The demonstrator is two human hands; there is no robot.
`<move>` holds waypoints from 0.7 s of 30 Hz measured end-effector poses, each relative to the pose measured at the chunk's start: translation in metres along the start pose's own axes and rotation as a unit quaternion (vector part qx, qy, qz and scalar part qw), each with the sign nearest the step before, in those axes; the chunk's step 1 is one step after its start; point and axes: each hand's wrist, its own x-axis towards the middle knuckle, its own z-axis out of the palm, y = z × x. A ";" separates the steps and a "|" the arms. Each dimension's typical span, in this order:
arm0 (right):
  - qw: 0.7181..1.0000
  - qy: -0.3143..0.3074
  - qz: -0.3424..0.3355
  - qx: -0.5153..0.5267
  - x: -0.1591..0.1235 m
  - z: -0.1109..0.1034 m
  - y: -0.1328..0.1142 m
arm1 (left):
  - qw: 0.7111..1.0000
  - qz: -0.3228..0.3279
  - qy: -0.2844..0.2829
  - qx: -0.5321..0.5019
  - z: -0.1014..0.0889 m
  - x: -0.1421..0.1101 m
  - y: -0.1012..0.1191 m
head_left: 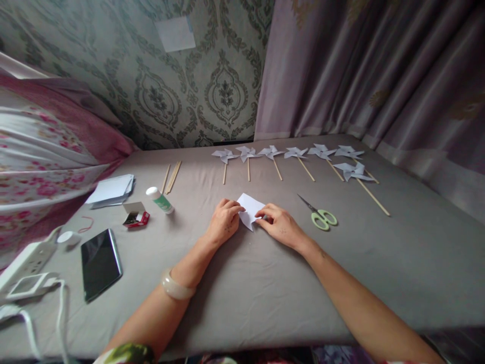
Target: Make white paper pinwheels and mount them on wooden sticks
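A small white paper square lies partly folded on the grey cloth in front of me. My left hand rests on its left edge, fingers curled down and pressing the paper. My right hand pinches its right edge with thumb and fingertips. A pale bangle sits on my left wrist. Both hands hold the same sheet flat against the cloth.
Green-handled scissors lie right of my hands. Several white paper pinwheels on sticks line the back. Spare sticks, a glue bottle, a small red box, a paper stack, a phone and a power strip lie left.
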 end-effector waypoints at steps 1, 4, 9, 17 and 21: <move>1.000 -0.001 -0.002 -0.006 0.002 0.002 -0.001 | 1.000 0.001 -0.003 -0.001 0.000 0.000 0.001; 1.000 -0.003 0.006 -0.028 0.007 0.005 -0.002 | 1.000 -0.002 -0.015 -0.001 0.001 -0.001 0.002; 0.994 -0.016 0.052 -0.092 0.014 0.006 -0.006 | 1.000 0.002 -0.024 -0.003 0.001 -0.001 0.002; 0.981 -0.047 0.123 -0.140 0.025 0.010 -0.013 | 0.999 -0.014 -0.047 -0.004 -0.001 -0.003 0.003; 0.976 -0.062 0.137 -0.156 0.029 0.009 -0.017 | 0.998 -0.024 -0.055 0.008 -0.003 -0.003 0.006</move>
